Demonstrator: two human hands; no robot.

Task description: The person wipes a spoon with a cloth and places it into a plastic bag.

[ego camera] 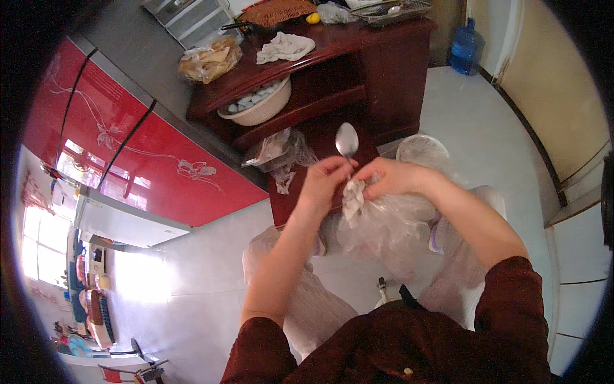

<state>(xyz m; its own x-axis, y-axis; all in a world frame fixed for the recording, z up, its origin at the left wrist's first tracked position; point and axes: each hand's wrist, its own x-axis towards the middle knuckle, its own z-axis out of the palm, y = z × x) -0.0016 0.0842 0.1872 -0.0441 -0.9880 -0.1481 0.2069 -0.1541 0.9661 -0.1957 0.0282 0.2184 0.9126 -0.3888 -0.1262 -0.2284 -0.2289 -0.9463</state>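
A metal spoon [346, 140] points away from me, bowl outward, its handle running down between my two hands. The fingers of my left hand [327, 178] close on the handle just below the bowl. My right hand [391, 177] is closed on a crumpled whitish paper or cloth [353, 198] beside the handle. From that hand hangs a thin clear plastic bag [388, 230], partly over my legs. The lower end of the spoon is hidden by my fingers and the crumpled piece.
A dark red wooden cabinet [398, 72] stands ahead, with a white cloth [286, 47] on top and a basket of pale egg-like things [256, 108] on its shelf. Plastic packaging [276, 151] lies nearer. A white bin [422, 146] stands right; a blue water bottle [465, 48] is farther off.
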